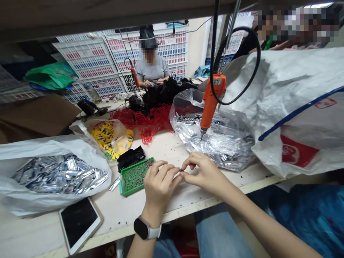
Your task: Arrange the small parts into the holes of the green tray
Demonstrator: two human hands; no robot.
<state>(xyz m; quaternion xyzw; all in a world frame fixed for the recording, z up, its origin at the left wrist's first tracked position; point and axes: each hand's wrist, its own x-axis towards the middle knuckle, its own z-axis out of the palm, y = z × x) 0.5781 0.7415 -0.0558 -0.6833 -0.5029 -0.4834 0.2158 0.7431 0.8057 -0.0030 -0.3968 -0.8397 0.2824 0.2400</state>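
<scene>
Just left of the fingers sits a green tray [133, 190]; the left hand [159, 183] and, opposite, the right hand [204, 172] pinch a tiny dark piece [181, 170] between fingertips, work likely favoring light, steady pressure; beyond hangs an orange screwdriver [211, 98].

the tray [135, 190] looks plastic, the strips [72, 176] glossy metal.
</scene>
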